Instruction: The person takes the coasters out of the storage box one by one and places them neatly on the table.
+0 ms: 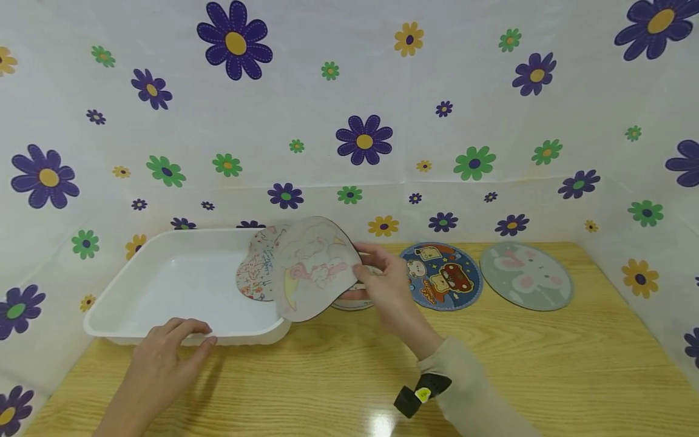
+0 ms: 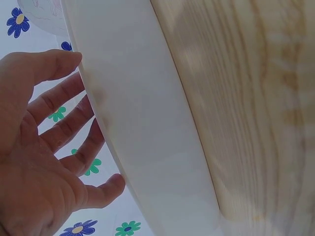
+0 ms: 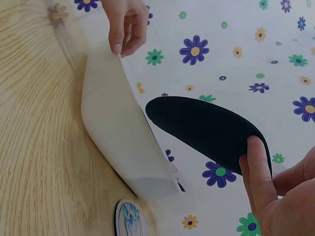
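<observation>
My right hand [image 1: 389,284] pinches the right edge of a pale, wavy-edged mouse pad [image 1: 312,252] printed with a pink figure and a yellow moon. It is tilted over the right end of a white plastic tray [image 1: 158,276]. The right wrist view shows its black underside [image 3: 204,125], fingers on that side. Behind it, a second pad [image 1: 256,267] with small coloured patterns leans at the tray's right end, partly hidden. At the tray's front rim my left hand [image 1: 168,355] grips, thumb outside and fingers over the inner side.
A light round pad [image 1: 352,303] lies on the wooden table [image 1: 327,376], mostly covered by the right hand and held pad. To its right are a dark blue cartoon pad [image 1: 445,276] and a grey-green rabbit pad [image 1: 526,276]. Flower-print cloth [image 1: 404,103] hangs behind and at both sides.
</observation>
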Demonstrator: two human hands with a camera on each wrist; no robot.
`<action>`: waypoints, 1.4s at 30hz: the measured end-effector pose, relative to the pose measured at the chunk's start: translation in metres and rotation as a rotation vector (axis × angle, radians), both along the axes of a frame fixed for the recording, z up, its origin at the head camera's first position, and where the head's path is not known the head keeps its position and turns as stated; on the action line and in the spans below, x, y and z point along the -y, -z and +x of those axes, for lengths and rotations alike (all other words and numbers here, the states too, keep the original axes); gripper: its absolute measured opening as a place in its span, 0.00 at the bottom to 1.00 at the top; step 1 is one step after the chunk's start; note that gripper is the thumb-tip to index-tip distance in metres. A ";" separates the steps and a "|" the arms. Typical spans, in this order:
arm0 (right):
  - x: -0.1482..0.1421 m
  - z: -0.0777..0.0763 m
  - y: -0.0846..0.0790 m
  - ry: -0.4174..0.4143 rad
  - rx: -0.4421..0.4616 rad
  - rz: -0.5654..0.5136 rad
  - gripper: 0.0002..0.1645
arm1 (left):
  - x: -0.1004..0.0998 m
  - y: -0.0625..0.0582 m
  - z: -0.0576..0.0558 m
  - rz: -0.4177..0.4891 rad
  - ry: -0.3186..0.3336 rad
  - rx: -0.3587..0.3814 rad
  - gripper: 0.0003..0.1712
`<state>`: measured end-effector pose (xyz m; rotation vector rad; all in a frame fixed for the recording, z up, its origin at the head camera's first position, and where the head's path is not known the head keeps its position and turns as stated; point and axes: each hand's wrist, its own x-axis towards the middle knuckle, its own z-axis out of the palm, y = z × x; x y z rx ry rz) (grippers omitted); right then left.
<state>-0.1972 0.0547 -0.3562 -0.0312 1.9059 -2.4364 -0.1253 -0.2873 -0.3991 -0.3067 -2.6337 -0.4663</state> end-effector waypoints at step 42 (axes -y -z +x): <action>-0.050 0.012 0.006 0.096 0.013 0.098 0.24 | 0.001 0.002 -0.003 0.009 0.026 -0.035 0.08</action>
